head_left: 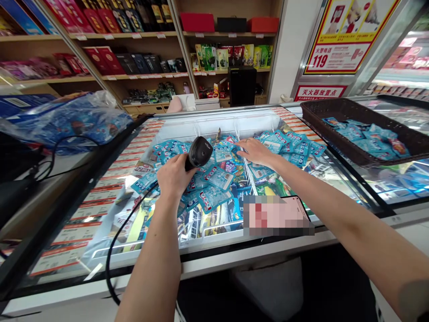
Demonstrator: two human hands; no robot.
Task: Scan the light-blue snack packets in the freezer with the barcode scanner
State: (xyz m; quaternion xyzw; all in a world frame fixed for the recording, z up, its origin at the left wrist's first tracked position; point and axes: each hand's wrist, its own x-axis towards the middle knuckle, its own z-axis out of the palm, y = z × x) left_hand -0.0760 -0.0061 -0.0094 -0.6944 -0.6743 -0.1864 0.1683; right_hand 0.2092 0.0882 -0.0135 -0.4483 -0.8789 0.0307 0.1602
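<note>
Over packets point(219, 176), seemingly dozens, two hands point(172, 174) point(256, 151), one scanner point(200, 152)

We hold a black handheld barcode scanner point(201, 152) upright, its rounded, glossy head uppermost and tipped towards us; its black cord point(112, 241) loops down and out over the near edge. Beneath and around it we see flat teal-blue packets point(218, 177) in a loose, overlapping heap, turned at various angles, several showing pale printed panels. More of these packets lie piled beyond a white wire divider point(248, 174), to our right, with round lettering along their edges.
</note>
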